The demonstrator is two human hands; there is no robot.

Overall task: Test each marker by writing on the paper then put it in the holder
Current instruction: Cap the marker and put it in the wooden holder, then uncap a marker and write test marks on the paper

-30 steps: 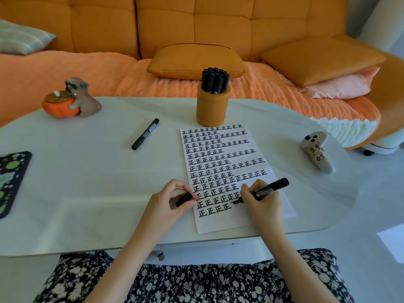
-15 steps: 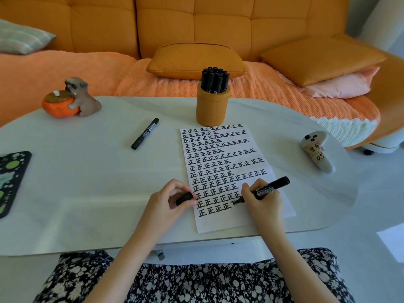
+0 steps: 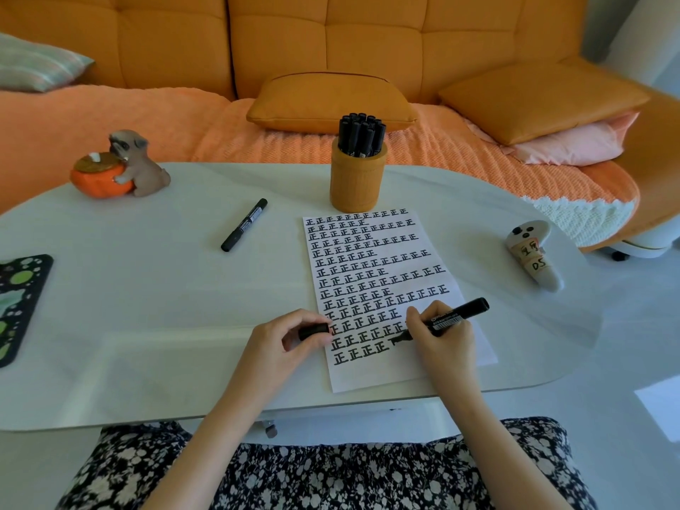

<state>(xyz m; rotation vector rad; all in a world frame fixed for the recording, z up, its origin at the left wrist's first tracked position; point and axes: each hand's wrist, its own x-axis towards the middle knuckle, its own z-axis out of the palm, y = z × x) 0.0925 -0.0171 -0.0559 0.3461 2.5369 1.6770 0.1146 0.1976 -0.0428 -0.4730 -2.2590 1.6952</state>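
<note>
A white sheet of paper (image 3: pixel 452 366) lies on the table, covered with rows of black written characters. My right hand (image 3: pixel 439 334) grips an uncapped black marker (image 3: pixel 458 315) whose tip touches the paper beside the second-lowest row. My left hand (image 3: pixel 283 338) holds the marker's black cap (image 3: pixel 313 331) at the paper's left edge. An orange cylindrical holder (image 3: pixel 356 182) stands just beyond the paper's top and contains several black markers (image 3: pixel 361 135). Another capped black marker (image 3: pixel 244 225) lies loose on the table to the left of the paper.
A pug-and-pumpkin figurine (image 3: pixel 119 166) sits at the far left of the white table (image 3: pixel 147 307). A small white ghost-like figure (image 3: pixel 534 254) lies at the right. A dark patterned mat (image 3: pixel 18 303) is at the left edge. An orange sofa (image 3: pixel 331 42) with cushions stands behind.
My right hand has shifted the marker tip slightly while writing on the paper. My left hand and the cap stay in place.
</note>
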